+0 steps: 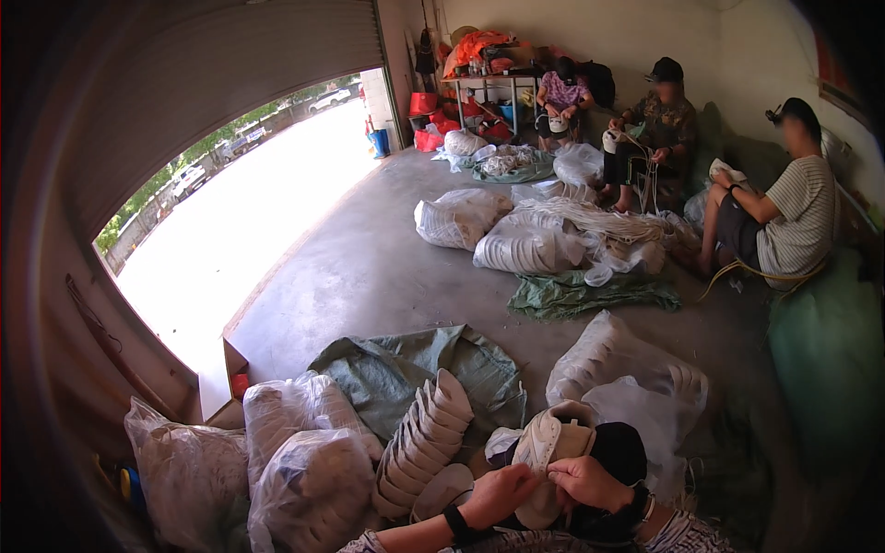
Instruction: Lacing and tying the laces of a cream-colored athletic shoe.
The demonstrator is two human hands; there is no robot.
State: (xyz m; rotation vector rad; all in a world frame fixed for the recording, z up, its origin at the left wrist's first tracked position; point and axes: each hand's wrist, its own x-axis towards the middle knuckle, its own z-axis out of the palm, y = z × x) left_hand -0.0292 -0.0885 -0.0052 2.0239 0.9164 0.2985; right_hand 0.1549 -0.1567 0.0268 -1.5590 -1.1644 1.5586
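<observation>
The fingertips of both hands pinch the upper edge of a white sneaker [551, 441] near its tongue — the left hand [499, 493] grips from the left with fingers curled together, the right hand [588, 481] from the right with its thumb pressed on top. The shoe sits tilted, toe pointing away, low in the middle of the view, over the person's lap beside a black cap [619, 450]. A dark band circles the left wrist, a dark watch the right.

Just left of the hands lies a curved stack of white shoe soles [422, 439], overlapping like fallen dominoes. Beyond it a grey-green tarp [398, 367] spreads on the concrete floor [369, 267]. Clear plastic bags [304, 461] stuffed with white pieces bulge at lower left, and another clear bag [627, 364] rests just right of the shoe.

Farther back, three seated people [784, 203] work along the far wall among more filled bags — well apart from the hands. A half-raised roller door [221, 64] opens to bright daylight at left.
</observation>
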